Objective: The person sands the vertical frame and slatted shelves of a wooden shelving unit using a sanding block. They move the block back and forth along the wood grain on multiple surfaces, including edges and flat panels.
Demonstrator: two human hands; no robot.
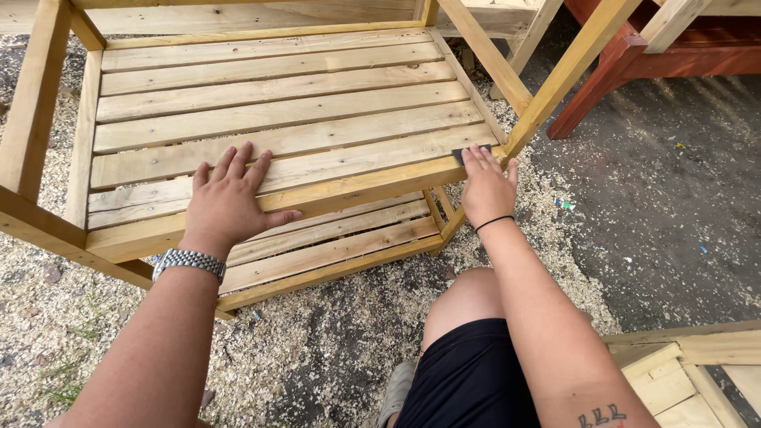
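Note:
A bare pine slatted shelf unit [269, 111] stands on the ground in front of me. My left hand [230, 198] lies flat, fingers spread, on the front slats and front rail of its upper shelf, holding nothing. My right hand [486, 186] presses a small dark grey piece of sandpaper [461, 154] against the right end of the front rail, near the slanted corner post [571, 67]. Only the paper's top edge shows beyond my fingers. A lower slatted shelf [341, 238] sits beneath.
Sawdust [317, 341] covers the dark ground around the unit. A red-stained wooden piece [626, 63] stands at the upper right. Another bare wood frame [682, 372] lies at the lower right. My bent knee [468, 297] is just below the right hand.

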